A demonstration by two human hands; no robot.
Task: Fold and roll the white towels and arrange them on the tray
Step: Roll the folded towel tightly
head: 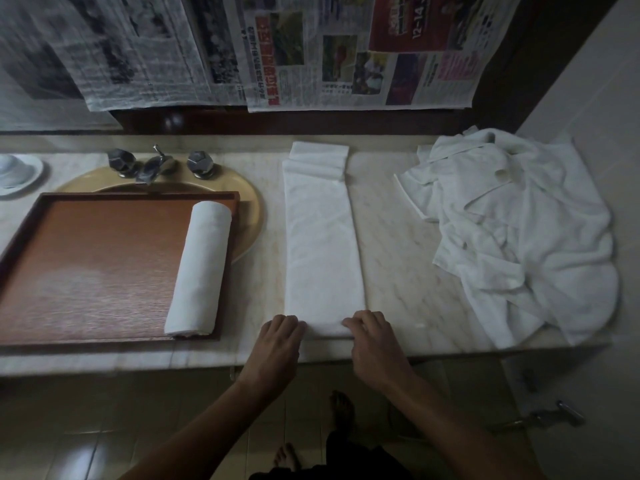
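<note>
A white towel (320, 244) lies folded into a long narrow strip on the marble counter, running away from me, its far end doubled over by the wall. My left hand (278, 344) and my right hand (372, 339) both grip the strip's near end with curled fingers, one at each corner. Left of them a brown wooden tray (90, 265) rests over the sink, and one rolled white towel (199, 268) lies along its right side.
A heap of crumpled white towels (519, 230) covers the counter's right end. The faucet and its two knobs (156, 164) stand behind the tray. A white dish (15, 173) sits at far left. Newspaper (311, 53) hangs on the wall behind.
</note>
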